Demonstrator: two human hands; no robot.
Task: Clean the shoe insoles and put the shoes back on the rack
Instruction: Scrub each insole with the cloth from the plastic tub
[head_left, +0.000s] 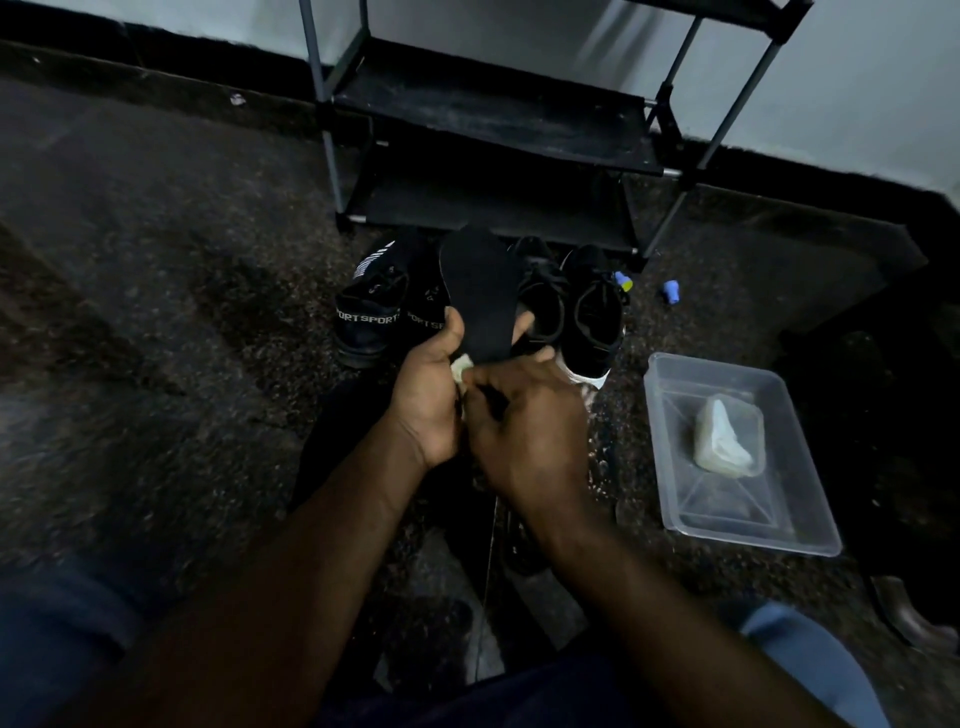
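Left hand (431, 384): grip curled round the lower end of one black insole (480, 291), held upright before the rack (488, 119). Right hand (524, 415): grip pinching a pale cloth (461, 370) at the insole's heel. Four black shoes (369, 312) sit at the rack's foot, with two blue caps (670, 288) and one clear tub (810, 540) rightward.

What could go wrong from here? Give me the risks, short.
1. The left hand holds the insole only at its lower end, where the right hand pinches a pale cloth; the free upper end may flop or slip under rubbing.
2. The clear tray sits close to the right forearm; a wide swing could knock it.
3. Black insole in dim light: leftover dirt may go unseen.
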